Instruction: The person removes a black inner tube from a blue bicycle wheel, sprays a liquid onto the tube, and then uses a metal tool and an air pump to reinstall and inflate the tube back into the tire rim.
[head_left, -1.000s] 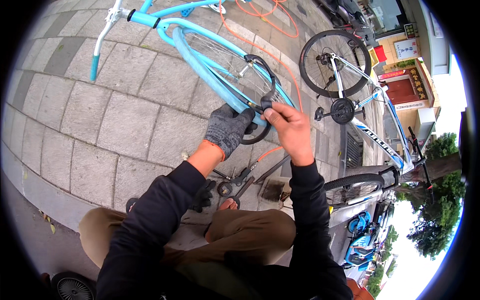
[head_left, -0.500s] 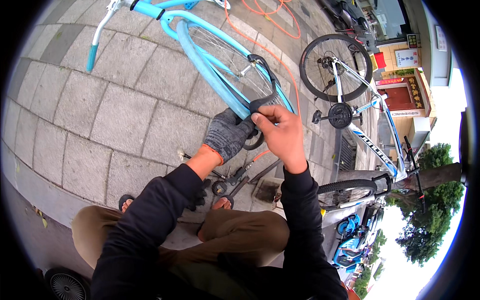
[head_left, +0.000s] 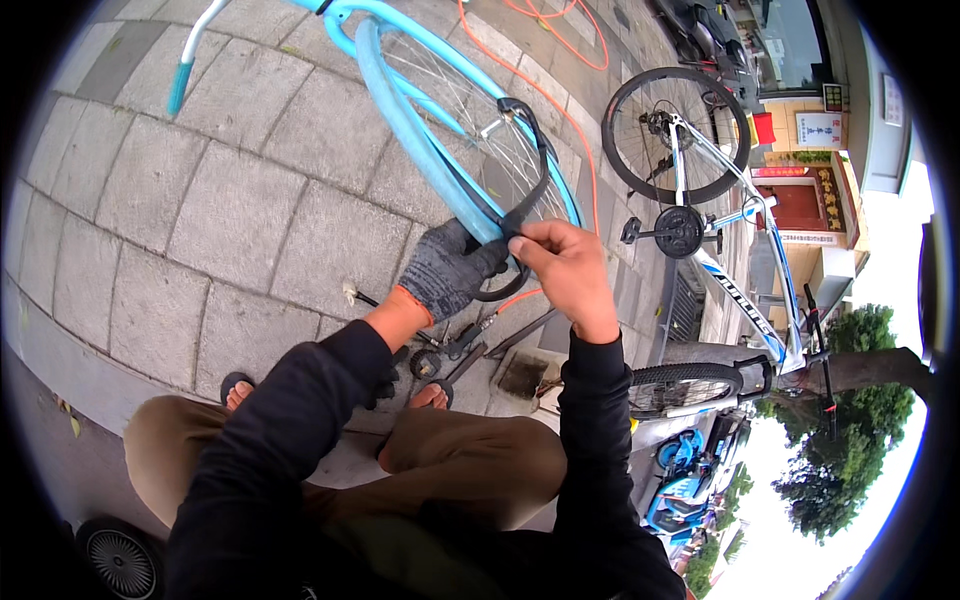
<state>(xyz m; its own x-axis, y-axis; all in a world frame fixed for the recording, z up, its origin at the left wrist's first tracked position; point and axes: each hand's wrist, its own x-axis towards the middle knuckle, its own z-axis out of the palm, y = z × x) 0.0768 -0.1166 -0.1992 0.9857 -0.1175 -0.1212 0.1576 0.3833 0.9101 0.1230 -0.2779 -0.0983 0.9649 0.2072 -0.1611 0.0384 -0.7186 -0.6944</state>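
A light blue bicycle wheel's tire lies in front of me, its near end at my hands. My left hand, in a dark grey knit glove with an orange cuff, is closed around the tire's near part. Beside it my bare right hand pinches a black inner tube between thumb and fingertips. The tube hangs partly out of the tire, running along the spokes on the right and looping below my hands. My fingers hide the exact spot where tube and tire meet.
An orange air hose crosses the paving on the right. A gauge and an inflator tool lie by my feet. Farther right is a white-and-blue bicycle beside a tree trunk. A teal handlebar grip is at upper left.
My right fingers have shifted slightly along the inner tube, which looks less bunched above them. My left hand keeps its hold on the tire. The whole view has shifted a little.
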